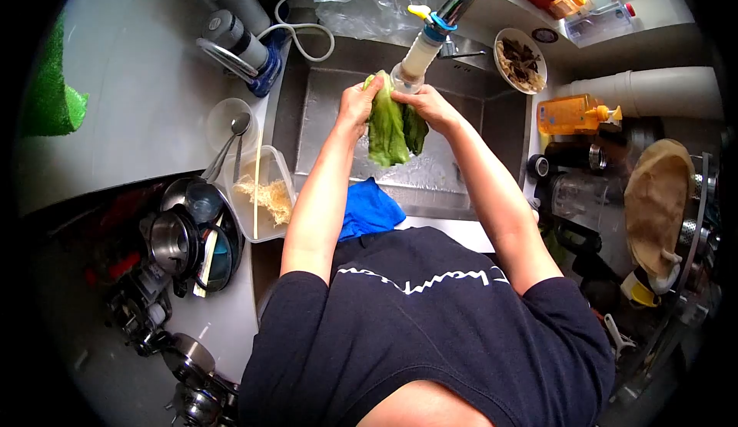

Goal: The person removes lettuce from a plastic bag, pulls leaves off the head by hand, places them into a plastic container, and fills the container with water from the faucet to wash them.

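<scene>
Green lettuce leaves [387,131] hang down over the metal sink [323,112], right below the faucet's filter nozzle [419,59]. My left hand [359,104] is closed on their left upper edge, thumb and fingers pinching. On the other side, my right hand [432,107] grips the leaves close under the nozzle, with the darker part of the leaf below it. Some of the fingers are hidden behind the leaves. Whether water is running is hard to make out.
A blue cloth [371,208] lies on the sink's front edge. To the left stands a plastic container [269,167] with shredded food and a chopstick. A bowl of dark pieces [520,60] sits at the back right, near an orange soap bottle [569,116]. Behind is a clear plastic bag [361,0].
</scene>
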A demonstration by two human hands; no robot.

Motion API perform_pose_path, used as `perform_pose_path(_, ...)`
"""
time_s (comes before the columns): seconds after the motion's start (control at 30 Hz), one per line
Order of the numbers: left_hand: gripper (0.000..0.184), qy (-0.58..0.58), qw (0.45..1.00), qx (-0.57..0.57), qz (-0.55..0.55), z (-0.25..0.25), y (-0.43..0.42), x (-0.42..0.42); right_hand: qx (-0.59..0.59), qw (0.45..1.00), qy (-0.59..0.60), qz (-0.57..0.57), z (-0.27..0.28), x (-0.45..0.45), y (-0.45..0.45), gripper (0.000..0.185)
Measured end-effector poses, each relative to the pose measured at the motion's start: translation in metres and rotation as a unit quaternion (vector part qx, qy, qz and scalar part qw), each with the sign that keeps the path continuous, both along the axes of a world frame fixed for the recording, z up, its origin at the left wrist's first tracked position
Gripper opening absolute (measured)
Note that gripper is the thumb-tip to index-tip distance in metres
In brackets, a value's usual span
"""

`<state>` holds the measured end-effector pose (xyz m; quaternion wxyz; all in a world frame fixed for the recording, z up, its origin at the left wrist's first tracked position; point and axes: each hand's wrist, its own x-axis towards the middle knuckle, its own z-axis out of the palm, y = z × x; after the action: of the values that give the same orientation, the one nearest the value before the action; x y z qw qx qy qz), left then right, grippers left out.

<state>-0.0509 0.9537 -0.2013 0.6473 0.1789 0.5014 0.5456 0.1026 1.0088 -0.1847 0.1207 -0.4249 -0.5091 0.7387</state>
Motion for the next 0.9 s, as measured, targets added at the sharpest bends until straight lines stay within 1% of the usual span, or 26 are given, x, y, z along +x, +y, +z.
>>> perform_pose_path(0.07,0.024,-0.092,0.995,0.042,-0.001,-0.001,-0.002,0.004,-0.064,0.986,0.101,-0.113,-0.001,0.003,-0.003,0.025)
perform_pose_path(0.1,0.027,-0.093,0.995,0.026,-0.035,0.004,-0.006,0.002,-0.084,0.982,0.119,-0.119,-0.006,0.006,0.000,0.024)
perform_pose_path(0.13,0.027,-0.093,0.995,0.026,-0.036,0.004,-0.006,0.003,-0.083,0.982,0.119,-0.120,-0.011,0.009,0.001,0.024)
perform_pose_path(0.2,0.026,-0.047,0.996,-0.029,-0.064,0.000,-0.008,0.004,-0.072,0.987,0.082,-0.118,-0.014,0.013,0.002,0.023)
perform_pose_path(0.27,0.026,-0.040,0.998,-0.018,-0.054,-0.003,-0.008,0.005,-0.059,0.989,0.069,-0.117,-0.016,0.014,0.002,0.026)
perform_pose_path(0.33,0.029,-0.024,0.999,0.006,-0.033,-0.007,-0.007,0.004,0.086,0.992,-0.061,-0.074,-0.025,0.017,0.003,0.034)
perform_pose_path(0.37,0.032,-0.001,0.999,0.036,-0.037,-0.011,-0.008,0.004,0.156,0.977,-0.123,-0.076,-0.028,0.020,0.004,0.042)
perform_pose_path(0.4,0.032,0.000,0.999,0.036,-0.037,-0.002,-0.009,0.006,0.156,0.977,-0.122,-0.076,-0.030,0.023,0.004,0.042)
perform_pose_path(0.47,0.029,0.031,0.999,-0.014,-0.007,0.022,-0.011,0.011,0.206,0.949,-0.177,-0.163,-0.030,0.025,0.004,0.047)
perform_pose_path(0.5,0.033,0.061,0.998,-0.018,-0.021,0.022,-0.010,0.013,0.220,0.951,-0.158,-0.149,-0.027,0.023,0.004,0.044)
perform_pose_path(0.53,0.033,0.061,0.998,-0.018,-0.020,0.019,-0.009,0.014,0.220,0.951,-0.158,-0.149,-0.025,0.020,0.003,0.044)
perform_pose_path(0.6,0.036,0.198,0.976,0.058,-0.071,0.008,-0.006,0.018,0.121,0.985,0.002,-0.121,-0.020,0.011,-0.001,0.040)
perform_pose_path(0.63,0.039,0.233,0.965,0.104,-0.054,0.004,-0.005,0.020,0.104,0.987,0.038,-0.118,-0.014,0.007,-0.004,0.034)
perform_pose_path(0.67,0.039,0.234,0.965,0.104,-0.054,0.000,-0.006,0.021,0.104,0.987,0.038,-0.119,-0.014,0.006,-0.005,0.034)
perform_pose_path(0.73,0.040,0.121,0.992,0.017,0.022,0.016,-0.009,0.023,0.060,0.990,0.059,-0.114,-0.014,0.005,-0.009,0.030)
perform_pose_path(0.77,0.031,0.144,0.989,0.014,0.005,0.013,-0.010,0.018,0.074,0.990,0.048,-0.106,-0.014,0.003,-0.012,0.027)
perform_pose_path(0.8,0.031,0.144,0.989,0.015,0.006,0.009,-0.010,0.017,0.062,0.991,0.045,-0.113,-0.007,0.001,-0.016,0.026)
perform_pose_path(0.87,0.024,0.205,0.975,0.082,-0.019,0.001,-0.012,0.016,0.077,0.993,0.011,-0.089,-0.003,0.002,-0.019,0.026)
perform_pose_path(0.9,0.021,0.209,0.975,0.071,0.000,0.002,-0.012,0.019,0.077,0.993,0.010,-0.090,-0.004,0.003,-0.021,0.026)
